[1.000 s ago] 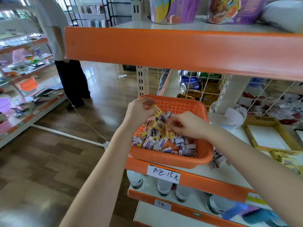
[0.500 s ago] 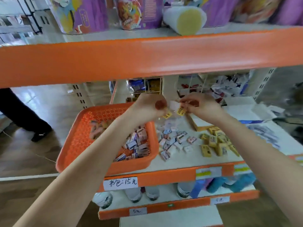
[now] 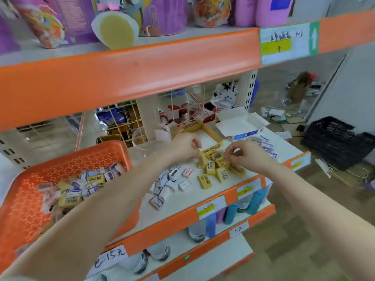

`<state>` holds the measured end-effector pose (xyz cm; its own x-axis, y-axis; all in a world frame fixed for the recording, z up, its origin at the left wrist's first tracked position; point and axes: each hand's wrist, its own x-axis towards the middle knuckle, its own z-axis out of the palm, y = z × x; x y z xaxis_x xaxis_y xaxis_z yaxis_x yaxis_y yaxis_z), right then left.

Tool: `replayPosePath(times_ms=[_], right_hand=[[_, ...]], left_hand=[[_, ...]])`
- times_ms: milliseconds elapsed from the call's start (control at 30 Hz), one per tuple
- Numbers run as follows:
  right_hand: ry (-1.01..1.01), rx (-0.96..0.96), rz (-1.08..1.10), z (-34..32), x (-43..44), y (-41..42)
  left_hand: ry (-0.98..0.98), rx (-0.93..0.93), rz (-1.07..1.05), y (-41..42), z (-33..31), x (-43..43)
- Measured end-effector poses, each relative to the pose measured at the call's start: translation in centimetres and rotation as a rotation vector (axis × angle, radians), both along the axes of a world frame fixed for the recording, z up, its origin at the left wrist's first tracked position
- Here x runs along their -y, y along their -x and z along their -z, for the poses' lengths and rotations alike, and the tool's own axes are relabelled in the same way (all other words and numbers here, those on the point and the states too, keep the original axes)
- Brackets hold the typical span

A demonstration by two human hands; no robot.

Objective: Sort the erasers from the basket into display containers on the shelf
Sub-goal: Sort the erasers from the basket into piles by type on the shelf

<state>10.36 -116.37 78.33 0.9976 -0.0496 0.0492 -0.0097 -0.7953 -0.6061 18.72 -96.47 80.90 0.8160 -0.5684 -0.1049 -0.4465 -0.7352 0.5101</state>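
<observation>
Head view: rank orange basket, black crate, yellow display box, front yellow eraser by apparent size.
orange basket
black crate (farther off, real size unsure)
yellow display box
front yellow eraser

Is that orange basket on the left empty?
No, a jumbled heap of small wrapped erasers lies inside the orange basket, covering much of its floor.

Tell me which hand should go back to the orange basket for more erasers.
Left. The left hand is nearer the orange basket, its forearm alongside the rim; the right hand is across the yellow eraser pile, farther off.
</observation>
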Motion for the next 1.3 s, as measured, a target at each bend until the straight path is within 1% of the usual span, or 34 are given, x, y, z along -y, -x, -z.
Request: replayPosePath(times_ms=[100,267,400,600,733,867,1000,1133,1200,1233,1300], right_hand=[[0.061,-0.03,-0.011,0.5,0.3,0.6],[0.175,-0.016,-0.033,0.5,0.6,0.6],[0.204,0.085,-0.055,-0.1,0.0,0.0],[0.14,0.229,-0.156,-1.4,-3.4,-1.6],[0.124,0.296,-0.296,-2.3,-7.6,-3.1],[0.074,0.346,-0.459,-3.0,-13.1,-4.4],[0.044,0.397,-0.624,-3.2,-18.7,-5.2],[0.033,0.401,-0.749,-3.3,-23.0,-5.8],[0.079,0.357,-0.813,-3.5,-24.7,-6.0],[0.148,0.308,-0.848,-3.4,-25.5,-6.3],[0.355,0.164,-0.91,-3.0,-26.9,-7.0]], left_hand=[[-0.065,0.023,0.031,-0.1,0.6,0.7],[-0.034,-0.015,0.045,-0.7,0.5,0.3],[0.021,0.012,0.072,-0.7,0.2,-0.1],[0.064,0.066,0.043,-0.1,-0.5,-3.3],[0.1,0.16,-0.044,0.9,-1.9,-7.3],[0.111,0.201,-0.235,2.2,-3.0,-13.0],[0.189,0.167,-0.433,4.6,-3.1,-19.1],[0.136,0.2,-0.575,6.4,-2.1,-23.5],[0.113,0.168,-0.618,7.0,-1.3,-25.2],[0.106,0.137,-0.628,7.3,-0.9,-25.8],[0.057,0.096,-0.617,7.7,-0.3,-26.8]])
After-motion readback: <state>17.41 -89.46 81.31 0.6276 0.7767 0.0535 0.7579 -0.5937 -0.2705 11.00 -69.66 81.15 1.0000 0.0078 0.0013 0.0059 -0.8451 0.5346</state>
